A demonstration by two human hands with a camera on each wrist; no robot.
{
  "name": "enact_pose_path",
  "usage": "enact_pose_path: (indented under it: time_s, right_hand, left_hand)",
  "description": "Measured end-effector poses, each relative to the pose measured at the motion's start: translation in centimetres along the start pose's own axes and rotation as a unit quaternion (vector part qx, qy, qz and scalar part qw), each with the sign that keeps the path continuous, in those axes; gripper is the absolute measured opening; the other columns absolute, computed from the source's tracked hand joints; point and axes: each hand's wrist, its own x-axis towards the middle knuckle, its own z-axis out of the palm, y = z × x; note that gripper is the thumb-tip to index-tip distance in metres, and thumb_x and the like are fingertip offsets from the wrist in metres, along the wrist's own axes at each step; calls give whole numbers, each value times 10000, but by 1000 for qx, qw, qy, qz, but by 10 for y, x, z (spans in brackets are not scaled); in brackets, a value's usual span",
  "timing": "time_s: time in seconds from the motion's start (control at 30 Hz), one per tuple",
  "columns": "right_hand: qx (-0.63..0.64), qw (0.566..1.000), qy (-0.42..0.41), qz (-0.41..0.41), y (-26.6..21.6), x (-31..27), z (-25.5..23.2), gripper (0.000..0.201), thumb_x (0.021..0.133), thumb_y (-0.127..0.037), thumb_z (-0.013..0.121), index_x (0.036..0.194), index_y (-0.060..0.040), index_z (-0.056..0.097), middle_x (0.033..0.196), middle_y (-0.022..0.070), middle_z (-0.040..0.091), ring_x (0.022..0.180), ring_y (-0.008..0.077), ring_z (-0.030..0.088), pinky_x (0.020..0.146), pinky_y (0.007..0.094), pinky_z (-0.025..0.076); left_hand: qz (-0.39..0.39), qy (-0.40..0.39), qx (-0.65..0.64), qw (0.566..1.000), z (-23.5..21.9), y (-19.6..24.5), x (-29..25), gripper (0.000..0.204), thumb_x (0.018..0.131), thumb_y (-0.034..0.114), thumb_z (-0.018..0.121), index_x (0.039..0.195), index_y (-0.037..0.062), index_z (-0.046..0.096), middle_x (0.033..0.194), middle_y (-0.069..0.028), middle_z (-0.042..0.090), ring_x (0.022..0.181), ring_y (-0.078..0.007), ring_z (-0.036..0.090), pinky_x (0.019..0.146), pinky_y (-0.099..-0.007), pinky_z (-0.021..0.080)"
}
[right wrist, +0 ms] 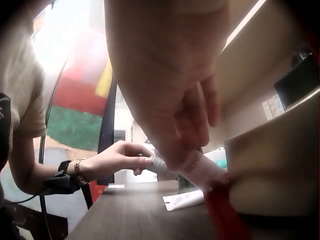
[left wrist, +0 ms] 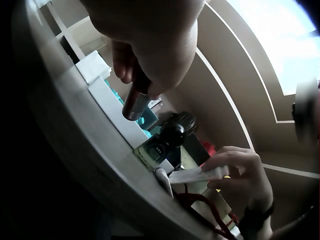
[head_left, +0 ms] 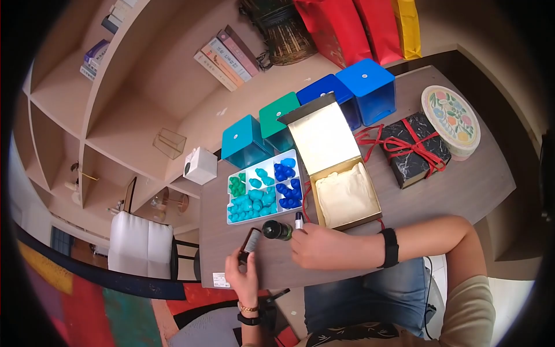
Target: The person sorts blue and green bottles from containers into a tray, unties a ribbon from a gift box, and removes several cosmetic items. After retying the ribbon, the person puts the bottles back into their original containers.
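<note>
My left hand [head_left: 243, 277] pinches a small dark red-brown bottle [head_left: 250, 243] with a pale label, held over the table's near edge. In the left wrist view this bottle [left wrist: 135, 102] points downward from the fingers. My right hand [head_left: 321, 246] pinches a white tube [right wrist: 202, 171] with lettering, largely hidden by the hand in the head view. Between the hands stands a greenish glass bottle [head_left: 277, 230] with a large black cap [left wrist: 173, 135]. Another white tube [right wrist: 184, 200] lies on the table below the right hand. An open gift box [head_left: 348, 196] with crumpled cream lining sits just beyond it.
A white divided tray [head_left: 266, 188] holds green, turquoise and blue pieces. Behind it stand several colored bins [head_left: 248, 141]. A black marbled box with red ribbon [head_left: 416, 150] and a floral round box [head_left: 451, 121] are at right. A white label [head_left: 221, 280] lies at the near-left edge.
</note>
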Motion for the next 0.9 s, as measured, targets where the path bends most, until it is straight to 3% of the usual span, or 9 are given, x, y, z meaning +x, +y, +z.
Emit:
enact_pose_path:
  time_s: [0.2, 0.37, 0.57, 0.6, 0.63, 0.7, 0.73, 0.83, 0.9]
  right_hand:
    - [-29, 991, -128, 6, -16, -7, -3, 93, 783, -164, 654, 803, -80, 686, 777, 24, 634, 763, 198, 595, 709, 337, 445]
    - [-36, 995, -93, 19, -11, -12, 2, 127, 802, -178, 643, 866, -75, 683, 805, 38, 652, 787, 212, 614, 780, 342, 442]
    - [-43, 993, -86, 75, 12, -10, -19, 191, 825, -183, 635, 973, -66, 665, 914, 76, 652, 947, 226, 623, 851, 357, 457]
    - [-36, 991, -95, 84, 21, -10, -31, 201, 827, -180, 637, 990, -64, 663, 935, 82, 650, 980, 230, 622, 863, 364, 462]
    - [-40, 989, -95, 106, 29, -11, -39, 200, 821, -184, 651, 986, -75, 684, 936, 75, 661, 962, 229, 627, 864, 360, 461]
    - [-48, 983, -96, 147, 43, -13, -53, 200, 809, -190, 679, 979, -95, 725, 938, 59, 683, 925, 227, 637, 867, 352, 458]
    - [6, 972, -125, 199, 49, -14, -58, 243, 822, -128, 654, 1057, -68, 654, 984, 73, 657, 1021, 236, 630, 899, 381, 481]
    - [-33, 949, -173, 261, 69, -26, -82, 223, 830, -111, 642, 1049, -76, 666, 994, 72, 668, 1005, 232, 648, 881, 367, 488]
    - [-52, 945, -141, 291, 84, -33, -89, 187, 845, -92, 628, 1025, -76, 676, 970, 90, 676, 967, 247, 665, 845, 362, 507]
  left_hand:
    - [-53, -54, -47, 996, 27, 11, -7, 315, 878, 138, 796, 1127, 0, 661, 929, -157, 688, 789, -283, 675, 721, -370, 527]
    - [11, -83, -3, 996, 34, 12, -5, 335, 873, 150, 790, 1145, 11, 653, 915, -159, 666, 835, -317, 647, 754, -413, 507]
    - [12, -115, -38, 993, 23, 22, -2, 288, 912, 139, 737, 1156, 2, 672, 893, -145, 638, 820, -309, 616, 766, -418, 491]
    - [47, -78, -30, 995, 21, 24, 0, 208, 936, 80, 699, 1122, -15, 693, 874, -115, 624, 738, -214, 582, 689, -340, 481]
    - [32, -62, -23, 997, 15, 33, 1, 170, 933, 67, 697, 1085, -8, 692, 867, -110, 611, 706, -194, 558, 658, -325, 461]
    - [65, -23, -40, 997, 6, 43, 4, 128, 928, 59, 700, 1039, -3, 686, 865, -107, 607, 686, -177, 543, 638, -311, 445]
    - [86, -22, -40, 995, 1, 48, 5, 131, 904, 51, 720, 1019, 3, 680, 878, -108, 623, 708, -194, 561, 644, -312, 456]
    - [243, -58, -53, 967, 2, 69, 17, 171, 878, 51, 736, 1035, 8, 684, 896, -108, 639, 730, -233, 573, 652, -327, 473]
    - [277, -141, -38, 950, 7, 93, 21, 257, 857, 78, 755, 1100, 23, 694, 1085, -151, 640, 929, -312, 609, 750, -373, 514]
